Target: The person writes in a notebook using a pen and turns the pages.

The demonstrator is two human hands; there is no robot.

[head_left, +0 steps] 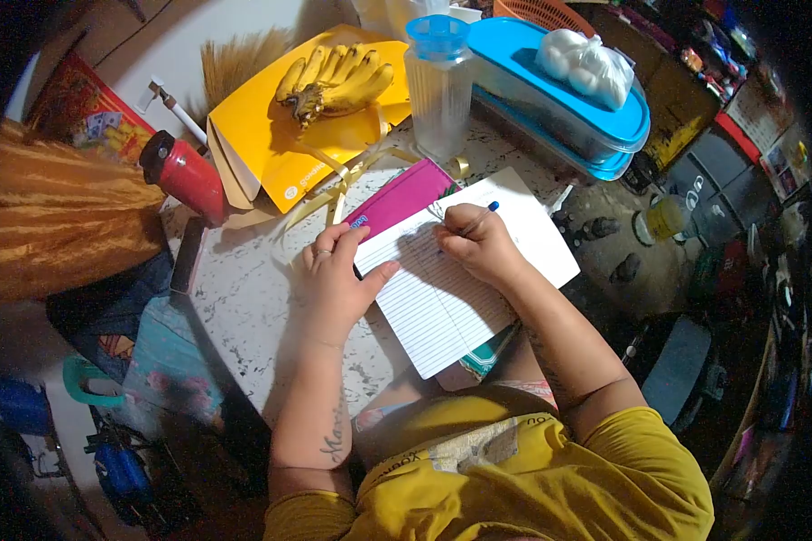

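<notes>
A lined notebook (442, 325) lies open and slanted on the table, with faint writing on the upper part of its page. My right hand (478, 243) is closed around a pen (493, 206) over that page; the pen's blue end sticks out above the fist, and its tip is hidden. Flat at the notebook's left edge rests my left hand (338, 275), fingers apart and thumb on the paper. Its fingertips touch a magenta booklet or cover (401, 200) that shows beyond the notebook. A small dark object by the left thumb is too hidden to name.
Bananas (338, 79) lie on a yellow envelope (271, 135) at the back. Beside them stand a clear pitcher (439, 99) with a blue lid and a blue-lidded container (505, 50) bearing a bag of eggs (586, 68). A red tumbler (185, 176) and gold ribbon (343, 185) are left.
</notes>
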